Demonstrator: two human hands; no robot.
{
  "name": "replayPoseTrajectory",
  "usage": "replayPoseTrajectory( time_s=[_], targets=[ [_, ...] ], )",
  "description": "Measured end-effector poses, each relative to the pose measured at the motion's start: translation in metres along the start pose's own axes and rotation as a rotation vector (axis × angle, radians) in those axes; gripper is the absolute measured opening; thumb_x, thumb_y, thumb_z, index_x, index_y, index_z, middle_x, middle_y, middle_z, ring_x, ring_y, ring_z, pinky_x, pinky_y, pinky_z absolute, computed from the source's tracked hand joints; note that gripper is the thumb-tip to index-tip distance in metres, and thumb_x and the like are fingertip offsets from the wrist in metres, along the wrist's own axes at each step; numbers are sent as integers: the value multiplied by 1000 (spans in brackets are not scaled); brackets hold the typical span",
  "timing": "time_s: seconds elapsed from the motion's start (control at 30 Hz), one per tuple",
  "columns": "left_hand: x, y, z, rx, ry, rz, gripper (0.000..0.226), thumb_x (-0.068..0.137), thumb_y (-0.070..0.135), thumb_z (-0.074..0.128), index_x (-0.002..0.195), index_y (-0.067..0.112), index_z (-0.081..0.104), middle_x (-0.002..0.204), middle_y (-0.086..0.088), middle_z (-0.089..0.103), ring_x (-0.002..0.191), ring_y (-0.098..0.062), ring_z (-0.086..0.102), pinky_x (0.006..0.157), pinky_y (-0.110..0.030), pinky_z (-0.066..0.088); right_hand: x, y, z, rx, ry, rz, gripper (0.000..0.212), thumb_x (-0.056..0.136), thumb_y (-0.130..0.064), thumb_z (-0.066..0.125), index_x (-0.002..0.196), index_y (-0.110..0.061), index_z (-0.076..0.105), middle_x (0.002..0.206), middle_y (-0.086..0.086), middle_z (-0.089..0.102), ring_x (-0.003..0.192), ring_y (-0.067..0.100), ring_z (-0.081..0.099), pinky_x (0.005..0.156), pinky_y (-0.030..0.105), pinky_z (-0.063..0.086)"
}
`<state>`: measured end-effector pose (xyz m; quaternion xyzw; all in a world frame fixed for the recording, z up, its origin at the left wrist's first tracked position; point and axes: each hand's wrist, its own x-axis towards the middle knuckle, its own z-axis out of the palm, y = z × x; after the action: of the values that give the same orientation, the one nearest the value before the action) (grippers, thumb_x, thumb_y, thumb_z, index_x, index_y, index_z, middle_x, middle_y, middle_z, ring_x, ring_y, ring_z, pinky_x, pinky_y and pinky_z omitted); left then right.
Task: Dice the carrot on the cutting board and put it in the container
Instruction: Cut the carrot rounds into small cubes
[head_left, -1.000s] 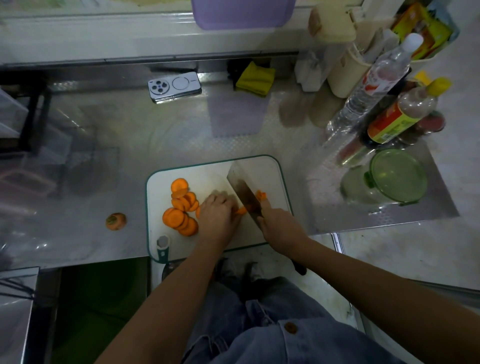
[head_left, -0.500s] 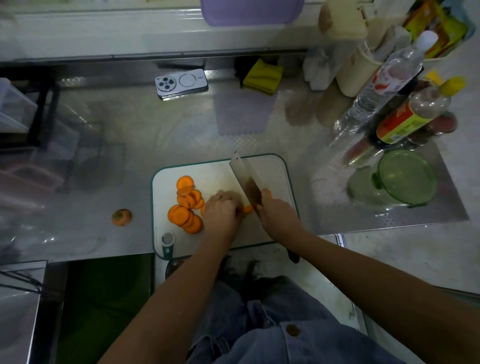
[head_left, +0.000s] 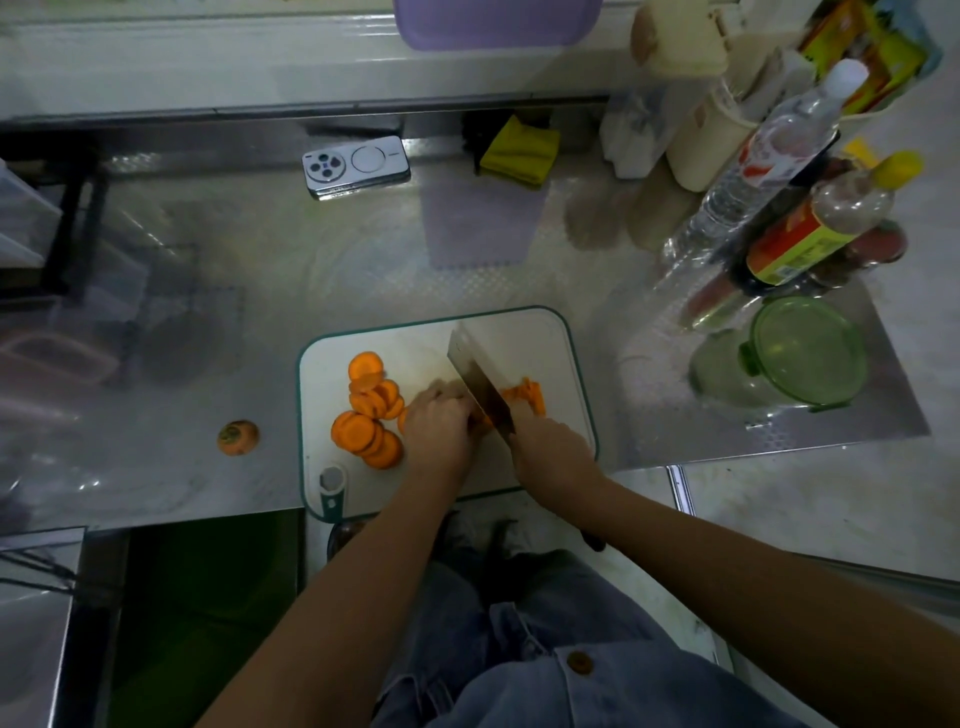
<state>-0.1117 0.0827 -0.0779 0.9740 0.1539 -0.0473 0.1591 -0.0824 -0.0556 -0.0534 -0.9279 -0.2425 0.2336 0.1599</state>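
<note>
Left hand (head_left: 441, 431): fingers curled over a carrot piece (head_left: 480, 420), pinning it to the cutting board (head_left: 519, 332) against the blade
Right hand (head_left: 553, 454): wrapped round the handle of a cleaver (head_left: 480, 374)
Carrot rounds (head_left: 371, 410): heaped just left of the left hand
Carrot strips (head_left: 530, 397): just right of the blade
Container (head_left: 805, 353): green, on the counter, well apart to the right

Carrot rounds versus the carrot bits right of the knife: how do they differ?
The rounds are wide flat discs; the bits are narrow strips. The rounds lie overlapped left of the left hand; the bits form a smaller cluster right of the knife. Both are orange and lie on the board.
</note>
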Motion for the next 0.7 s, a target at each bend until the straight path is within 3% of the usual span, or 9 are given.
replayPoseTrajectory(
  time_s=[0.17, 0.37, 0.6, 0.7],
  targets=[
    [-2, 0, 1, -14, 35, 6, 9, 62, 25, 80, 65, 20, 72, 69, -4, 65, 73, -26, 59, 56, -27, 38, 10, 0, 2, 48, 20, 1, 32, 98, -17, 44, 128, -11, 37, 109, 16, 60, 81, 37, 62, 61, 36, 41],
    [-4, -4, 1, -106, 54, 8, 8, 66, 19, 78, 72, 17, 72, 73, -5, 66, 78, -26, 60, 59, -29, 46, 14, -2, -12, -2, 31, -42, 29, 100, -23, 41, 124, -7, 38, 99, 15, 59, 77, 35, 59, 58, 33, 36],
    [-6, -3, -3, -156, 63, -24, 9, 63, 16, 80, 64, 14, 71, 67, -10, 60, 76, -29, 58, 53, -35, 50, -1, -4, -15, 18, -14, -44, 42, 99, -19, 41, 139, -11, 31, 109, 16, 60, 89, 37, 62, 70, 40, 45],
    [-5, -4, -1, -129, 82, -19, 7, 64, 18, 81, 66, 15, 74, 70, -9, 62, 81, -30, 59, 57, -32, 48, -4, -4, -11, -2, -8, -31, 42, 99, -19, 40, 139, -12, 31, 111, 14, 61, 90, 35, 62, 72, 40, 45]
  ],
)
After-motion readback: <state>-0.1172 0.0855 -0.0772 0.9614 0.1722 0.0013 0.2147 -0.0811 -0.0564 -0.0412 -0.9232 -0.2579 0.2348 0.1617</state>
